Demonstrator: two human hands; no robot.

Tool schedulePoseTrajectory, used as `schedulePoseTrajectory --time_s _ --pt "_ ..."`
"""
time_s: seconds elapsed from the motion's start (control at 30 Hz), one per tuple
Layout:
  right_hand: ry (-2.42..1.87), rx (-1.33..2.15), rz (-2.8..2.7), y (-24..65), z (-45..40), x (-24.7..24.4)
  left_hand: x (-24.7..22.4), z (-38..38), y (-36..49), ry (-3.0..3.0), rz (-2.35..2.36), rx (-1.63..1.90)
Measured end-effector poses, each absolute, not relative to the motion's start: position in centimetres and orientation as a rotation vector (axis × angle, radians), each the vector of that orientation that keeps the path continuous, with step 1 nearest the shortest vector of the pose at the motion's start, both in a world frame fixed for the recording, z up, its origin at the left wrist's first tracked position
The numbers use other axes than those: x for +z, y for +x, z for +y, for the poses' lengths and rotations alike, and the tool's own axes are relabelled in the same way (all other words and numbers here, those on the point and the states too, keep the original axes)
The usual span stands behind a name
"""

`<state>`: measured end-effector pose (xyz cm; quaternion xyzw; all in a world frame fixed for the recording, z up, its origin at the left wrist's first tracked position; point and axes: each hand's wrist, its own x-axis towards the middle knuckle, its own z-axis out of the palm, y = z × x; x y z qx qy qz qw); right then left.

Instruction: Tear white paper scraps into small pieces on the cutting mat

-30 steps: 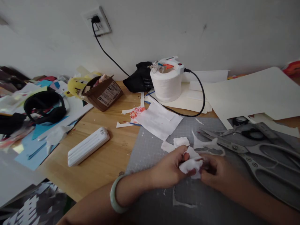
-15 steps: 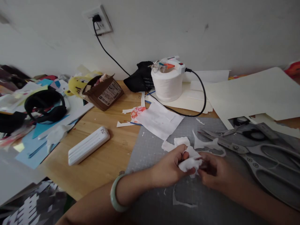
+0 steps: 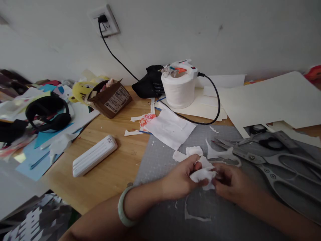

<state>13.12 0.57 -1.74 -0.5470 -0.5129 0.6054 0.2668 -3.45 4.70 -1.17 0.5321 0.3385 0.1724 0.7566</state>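
Note:
A crumpled piece of white paper (image 3: 202, 174) is held between both hands above the grey cutting mat (image 3: 160, 167). My left hand (image 3: 181, 176) pinches it from the left, thumb below and fingers curled behind. From the right, the closed fingertips of my right hand (image 3: 229, 182) grip its edge; part of that grip is hidden. Just beyond my left hand lie small white cut pieces (image 3: 194, 151). A curved white paper offcut (image 3: 219, 153) rests past my right hand, close to the tips of large grey-handled scissors (image 3: 259, 160).
A white roll (image 3: 178, 90) with a corded glue gun on top stands at the back. To the left are a white power bank (image 3: 95, 156), a small cardboard box (image 3: 110, 98) and black headphones (image 3: 48, 113). White sheets (image 3: 273, 100) lie back right; black-handled scissors (image 3: 272, 143) are at right.
My fingers shift slightly on the white paper, and more of its lower edge shows between my hands. Everything on the table stays put.

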Motion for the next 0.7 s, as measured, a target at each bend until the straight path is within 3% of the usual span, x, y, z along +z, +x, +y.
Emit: schedulePoseTrajectory --time_s 0.7 --pt "-1.605 1.57 -1.479 13.16 0.82 -1.69 -1.08 4.65 -3.34 1.094 0.735 0.37"
